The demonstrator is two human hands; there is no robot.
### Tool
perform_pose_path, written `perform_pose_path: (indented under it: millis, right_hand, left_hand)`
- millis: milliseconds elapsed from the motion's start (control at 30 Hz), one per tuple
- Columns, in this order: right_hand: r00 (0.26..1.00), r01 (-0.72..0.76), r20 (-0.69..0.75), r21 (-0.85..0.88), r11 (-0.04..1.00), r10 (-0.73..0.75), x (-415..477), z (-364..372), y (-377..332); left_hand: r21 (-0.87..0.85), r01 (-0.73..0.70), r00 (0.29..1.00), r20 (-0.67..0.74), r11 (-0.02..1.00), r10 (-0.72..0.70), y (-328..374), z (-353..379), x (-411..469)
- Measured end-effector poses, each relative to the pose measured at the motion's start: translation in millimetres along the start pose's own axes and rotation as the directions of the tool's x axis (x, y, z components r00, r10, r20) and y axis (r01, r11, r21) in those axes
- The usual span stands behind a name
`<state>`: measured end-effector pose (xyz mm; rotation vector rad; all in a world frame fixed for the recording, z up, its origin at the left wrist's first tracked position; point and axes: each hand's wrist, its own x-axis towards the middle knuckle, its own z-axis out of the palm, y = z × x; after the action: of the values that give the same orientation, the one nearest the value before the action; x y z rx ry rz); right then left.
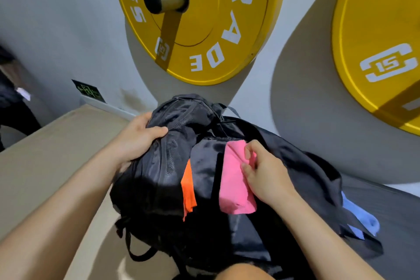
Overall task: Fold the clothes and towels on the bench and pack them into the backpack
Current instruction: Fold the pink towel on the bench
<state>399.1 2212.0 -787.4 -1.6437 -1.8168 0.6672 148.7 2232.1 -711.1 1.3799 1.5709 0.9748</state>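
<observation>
The backpack's (172, 166) inside is hidden by its own dark folds, so its contents cannot be told. The orange cloth (188, 191) shows only as a strip, the rest tucked under black fabric. The right hand (266, 177) covers the right edge of the pink cloth (234, 184). The left hand's (138, 141) fingertips are lost behind the bag's far flap (the thumb alone shows whole). A blue cloth (363, 218) at the near right lies partly under dark fabric. The picture's edges cut both the left yellow plate (204, 29) and the right yellow plate (375, 41), breaking their lettering. The green wall sign (89, 91) is too small to read. A dark shape (11, 102) at the left edge is blurred and cut off.
</observation>
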Motion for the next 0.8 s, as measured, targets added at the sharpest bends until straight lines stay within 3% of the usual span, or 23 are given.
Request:
perform_pose_path:
  millis: [200,333,467,567,633,667,733,767,800]
  right_hand:
    - [0.987,-0.151,0.05,-0.079,0.985,0.156,33.6,37.0,-23.2]
    - [0.977,-0.212,0.046,0.096,0.973,0.208,62.6,82.0,-37.9]
    - [0.98,-0.105,0.154,-0.129,0.986,0.124,69.6,107.7,-36.7]
    - [0.995,0.096,0.02,-0.305,0.947,-0.094,54.7,69.9,-33.8]
    - [0.976,0.128,-0.106,-0.42,0.898,-0.188,40.2,26.7,-20.9]
    - [0.982,0.058,-0.126,-0.497,0.866,-0.138,33.6,2.8,-9.3]
    - [0.983,-0.173,-0.063,-0.635,0.753,0.172,23.8,-37.7,20.9]
    - [0.944,-0.256,-0.009,-0.652,0.714,0.33,22.6,-49.6,36.6]
    - [0.917,-0.295,0.025,-0.631,0.717,0.399,22.6,-55.6,50.5]
  left_hand:
    - [-0.141,-0.065,0.979,-0.199,0.988,0.036,7.4,3.7,-7.5]
    - [0.001,-0.166,0.971,-0.175,0.986,0.163,-7.8,0.9,-5.3]
    - [-0.031,-0.223,0.967,-0.131,0.974,0.217,-19.2,6.3,1.5]
    - [-0.094,-0.209,0.975,-0.092,0.973,0.201,-29.2,18.5,6.4]
    - [-0.03,-0.211,0.975,-0.085,0.977,0.207,-36.1,32.8,8.2]
    - [0.009,-0.209,0.975,-0.078,0.978,0.209,-39.8,42.1,9.9]
    - [0.057,-0.191,0.979,-0.056,0.98,0.195,-47.1,61.2,12.0]
    - [0.052,-0.165,0.984,-0.064,0.985,0.168,-48.6,69.6,11.9]
    - [0.03,-0.133,0.985,-0.103,0.991,0.135,-47.0,76.1,11.4]
